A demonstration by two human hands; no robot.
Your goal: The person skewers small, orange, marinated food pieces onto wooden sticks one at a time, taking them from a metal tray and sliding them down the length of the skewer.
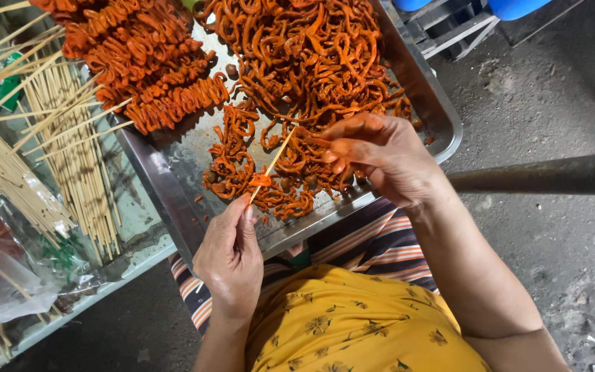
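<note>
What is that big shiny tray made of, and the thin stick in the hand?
The tray looks like metal, probably stainless steel: grey and glossy, with a rolled rim that reflects light. The skewer held by the left hand looks like bamboo or wood: pale tan, matte, thin and straight, like the loose skewers piled beside the tray. The right hand pinches an orange strip.

Bare tray metal (194, 148) (between skewered rows (153, 76) and loose strips (311, 62)) offers passage.

Orange meat strips (297, 62) on a grey steel tray (418, 89) (pale skewers (70, 138) alongside), yellow floral shirt (352, 324)
</note>
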